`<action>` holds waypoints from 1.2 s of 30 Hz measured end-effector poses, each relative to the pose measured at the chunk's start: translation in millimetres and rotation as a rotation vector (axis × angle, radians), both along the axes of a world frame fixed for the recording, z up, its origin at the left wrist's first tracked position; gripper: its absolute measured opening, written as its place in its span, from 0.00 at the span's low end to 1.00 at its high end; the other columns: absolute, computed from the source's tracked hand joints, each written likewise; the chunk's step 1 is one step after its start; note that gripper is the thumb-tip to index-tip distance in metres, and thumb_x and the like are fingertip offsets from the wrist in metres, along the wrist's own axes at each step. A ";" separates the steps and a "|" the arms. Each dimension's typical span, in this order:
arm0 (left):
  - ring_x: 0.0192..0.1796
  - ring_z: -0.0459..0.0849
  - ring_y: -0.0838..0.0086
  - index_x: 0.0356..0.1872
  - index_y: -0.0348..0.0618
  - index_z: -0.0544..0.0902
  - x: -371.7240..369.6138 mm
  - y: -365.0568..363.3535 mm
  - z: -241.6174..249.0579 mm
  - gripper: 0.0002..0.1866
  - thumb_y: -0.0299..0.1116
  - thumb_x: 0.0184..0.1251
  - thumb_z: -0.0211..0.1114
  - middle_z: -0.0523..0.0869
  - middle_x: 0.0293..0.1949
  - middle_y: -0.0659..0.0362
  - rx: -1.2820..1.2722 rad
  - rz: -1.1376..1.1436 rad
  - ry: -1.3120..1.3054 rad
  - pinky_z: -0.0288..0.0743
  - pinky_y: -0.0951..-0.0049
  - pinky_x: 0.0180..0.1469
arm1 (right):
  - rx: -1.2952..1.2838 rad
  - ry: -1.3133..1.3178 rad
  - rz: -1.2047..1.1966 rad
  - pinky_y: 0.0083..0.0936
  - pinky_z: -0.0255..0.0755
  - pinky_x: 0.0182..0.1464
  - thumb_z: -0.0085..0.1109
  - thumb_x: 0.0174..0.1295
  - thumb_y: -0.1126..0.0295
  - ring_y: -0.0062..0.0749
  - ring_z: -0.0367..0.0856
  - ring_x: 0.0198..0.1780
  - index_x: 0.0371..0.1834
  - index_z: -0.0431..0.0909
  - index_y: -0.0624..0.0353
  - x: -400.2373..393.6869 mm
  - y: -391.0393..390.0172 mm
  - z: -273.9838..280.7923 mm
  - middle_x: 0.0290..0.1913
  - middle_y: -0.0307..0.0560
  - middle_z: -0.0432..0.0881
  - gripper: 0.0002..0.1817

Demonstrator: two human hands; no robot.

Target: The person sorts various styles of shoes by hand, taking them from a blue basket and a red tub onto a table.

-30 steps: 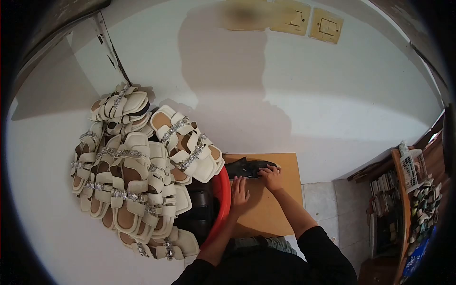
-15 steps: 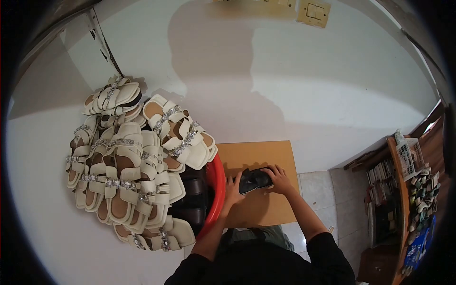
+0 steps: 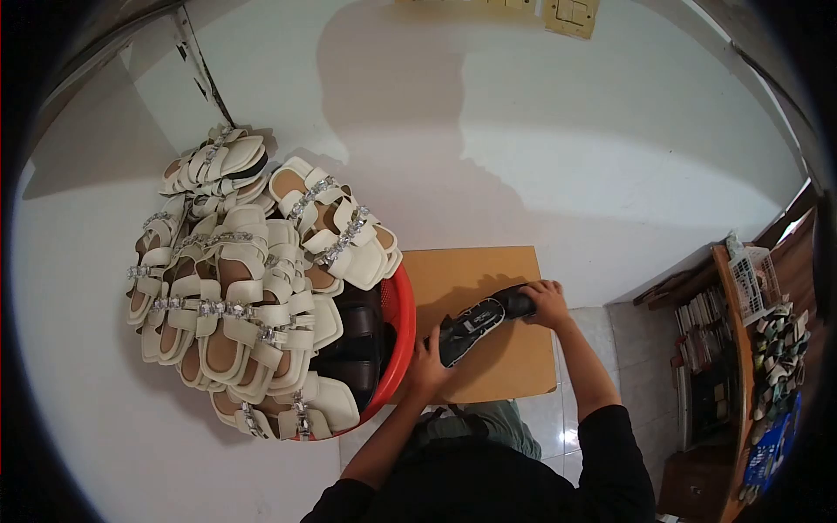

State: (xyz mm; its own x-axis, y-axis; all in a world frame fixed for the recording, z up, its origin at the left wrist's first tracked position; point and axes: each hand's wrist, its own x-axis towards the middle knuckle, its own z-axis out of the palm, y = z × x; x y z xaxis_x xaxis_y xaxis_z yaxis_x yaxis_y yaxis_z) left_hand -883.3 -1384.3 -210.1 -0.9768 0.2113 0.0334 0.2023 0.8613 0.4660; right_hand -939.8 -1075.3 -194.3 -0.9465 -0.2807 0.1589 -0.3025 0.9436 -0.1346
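A black shoe (image 3: pixel 482 321) is held slantwise over the brown tabletop (image 3: pixel 506 370), with its underside facing up and pale edges and markings on it. My left hand (image 3: pixel 427 368) grips its lower left end. Around its upper right end, my right hand (image 3: pixel 547 303) is closed, with the fingers partly hiding that end. To the left of my left hand stands a red basket (image 3: pixel 403 322). Piled in and over it are several cream sandals (image 3: pixel 234 301) with jewelled straps. Dark brown footwear (image 3: pixel 353 336) shows inside the basket.
A white wall (image 3: pixel 593 157) rises behind the table, with switches (image 3: pixel 571 16) at the top. On the right, a wooden shelf (image 3: pixel 739 383) holds stacked books or papers (image 3: pixel 700 331), a white wire basket (image 3: pixel 754 283) and a heap of small items. Tiled floor (image 3: pixel 632 366) lies between.
The black shoe has been turned over and stretched out diagonally, so its underside now shows. My right hand has moved right and up to its far end. The view has shifted slightly.
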 end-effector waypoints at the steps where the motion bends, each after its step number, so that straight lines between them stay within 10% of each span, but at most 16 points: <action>1: 0.58 0.69 0.42 0.68 0.54 0.57 0.2 -5.3 -6.7 0.52 0.54 0.38 0.73 0.69 0.55 0.36 0.057 0.004 0.018 0.65 0.50 0.59 | -0.023 -0.064 -0.116 0.48 0.57 0.59 0.75 0.27 0.58 0.37 0.70 0.58 0.51 0.74 0.41 3.2 7.4 1.1 0.51 0.37 0.76 0.38; 9: 0.56 0.73 0.47 0.67 0.43 0.55 1.5 -12.6 -14.9 0.53 0.44 0.37 0.77 0.71 0.54 0.39 0.344 -0.016 -0.044 0.68 0.56 0.57 | -0.410 -0.121 -0.450 0.38 0.69 0.51 0.74 0.36 0.60 0.38 0.76 0.51 0.51 0.74 0.51 32.7 21.9 -24.3 0.48 0.39 0.79 0.33; 11: 0.58 0.73 0.56 0.66 0.41 0.54 -1.9 -13.8 -27.1 0.53 0.46 0.41 0.77 0.71 0.54 0.43 0.605 -0.010 -0.159 0.67 0.60 0.58 | -1.100 -0.035 -0.502 0.27 0.73 0.48 0.73 0.43 0.61 0.32 0.78 0.47 0.57 0.69 0.58 42.8 19.4 -46.4 0.47 0.42 0.79 0.36; 15: 0.57 0.72 0.65 0.66 0.41 0.52 -0.2 -6.9 4.0 0.50 0.45 0.48 0.75 0.71 0.55 0.49 0.824 0.035 -0.512 0.67 0.65 0.57 | -1.677 -0.192 -0.499 0.28 0.74 0.48 0.64 0.56 0.65 0.29 0.77 0.48 0.60 0.65 0.58 73.5 -33.6 20.6 0.49 0.43 0.77 0.29; 21: 0.58 0.70 0.71 0.67 0.49 0.51 -4.4 21.1 17.8 0.41 0.38 0.59 0.68 0.69 0.57 0.55 1.313 0.004 -0.777 0.67 0.70 0.57 | -1.987 -0.291 -0.364 0.30 0.62 0.62 0.57 0.61 0.71 0.29 0.66 0.61 0.67 0.57 0.54 85.6 -78.3 22.7 0.59 0.41 0.69 0.31; 33: 0.60 0.72 0.63 0.66 0.49 0.60 -13.7 25.5 5.0 0.31 0.47 0.67 0.57 0.72 0.59 0.54 1.557 0.056 -0.859 0.70 0.60 0.59 | -1.487 -0.237 -0.114 0.26 0.68 0.58 0.68 0.53 0.72 0.32 0.72 0.57 0.60 0.65 0.58 97.4 -86.5 61.5 0.55 0.46 0.73 0.31; 36: 0.52 0.81 0.61 0.60 0.41 0.71 -18.0 18.4 16.2 0.32 0.58 0.69 0.43 0.79 0.54 0.50 1.775 -0.122 -1.128 0.76 0.61 0.55 | -0.689 0.206 0.236 0.49 0.57 0.66 0.71 0.42 0.73 0.50 0.66 0.64 0.41 0.73 0.57 90.1 -69.9 84.6 0.60 0.44 0.73 0.21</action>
